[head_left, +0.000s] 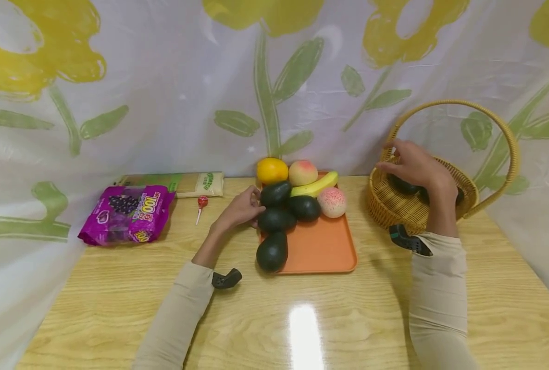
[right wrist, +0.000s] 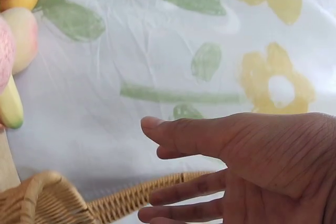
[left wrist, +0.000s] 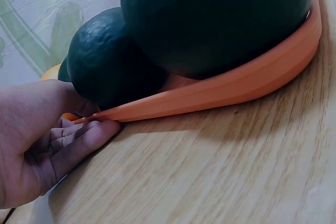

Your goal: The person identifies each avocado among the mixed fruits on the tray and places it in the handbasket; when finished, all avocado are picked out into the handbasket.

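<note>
- Wicker basket [head_left: 380,211], tall-handled, dark green fruits [head_left: 403,186] lying inside.
- Orange tray [head_left: 319,249], left of the basket, bearing four more, a banana [head_left: 318,185], two peaches [head_left: 304,173] and a yellow fruit [head_left: 272,170].
- Right hand [head_left: 415,165], above the basket, fingers apart.
- Left hand [head_left: 241,208], thumb and fingers clamped on the tray's left rim.
- Red lollipop [head_left: 202,202], near the left hand.

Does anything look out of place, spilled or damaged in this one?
Nothing looks spilled or damaged. Mildly odd: one red lollipop lies loose on the table between the purple bag and the orange tray, in neither of them.
</note>
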Demonstrator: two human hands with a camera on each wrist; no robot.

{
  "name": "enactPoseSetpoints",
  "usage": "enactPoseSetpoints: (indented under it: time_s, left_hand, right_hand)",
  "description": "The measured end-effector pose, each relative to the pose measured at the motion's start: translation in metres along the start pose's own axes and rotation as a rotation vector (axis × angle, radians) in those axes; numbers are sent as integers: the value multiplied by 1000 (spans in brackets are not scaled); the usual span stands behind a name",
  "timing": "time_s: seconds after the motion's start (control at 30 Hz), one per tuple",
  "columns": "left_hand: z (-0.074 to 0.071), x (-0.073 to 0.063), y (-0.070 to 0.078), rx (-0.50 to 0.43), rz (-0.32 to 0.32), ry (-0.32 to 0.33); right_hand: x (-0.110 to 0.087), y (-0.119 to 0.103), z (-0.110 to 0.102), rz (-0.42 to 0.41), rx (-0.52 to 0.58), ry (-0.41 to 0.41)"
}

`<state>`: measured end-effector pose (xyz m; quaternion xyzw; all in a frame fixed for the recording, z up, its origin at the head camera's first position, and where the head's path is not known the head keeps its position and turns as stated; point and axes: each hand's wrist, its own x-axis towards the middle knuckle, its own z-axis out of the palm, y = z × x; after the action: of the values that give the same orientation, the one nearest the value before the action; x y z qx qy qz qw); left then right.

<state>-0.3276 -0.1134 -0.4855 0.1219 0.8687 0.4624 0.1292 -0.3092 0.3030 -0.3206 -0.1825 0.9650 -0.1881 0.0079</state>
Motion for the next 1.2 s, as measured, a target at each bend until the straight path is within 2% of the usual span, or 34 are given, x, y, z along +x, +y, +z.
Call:
enactPoseSetpoints:
  time_s: [0.2, 0.47, 0.73, 1.2]
  left_hand:
    - [-1, 0, 1, 2, 1, -6]
    - [-3, 0, 1, -3, 5, -2]
    - [-1, 1, -1, -9, 4, -8]
    - [1, 3, -3, 5, 11, 1]
  right_hand:
    - [-1, -17, 0, -54, -26, 43]
    - [2, -42, 7, -114, 28, 62]
    - [13, -62, 23, -123, 45, -2]
    - [27, -91, 54, -306, 38, -86]
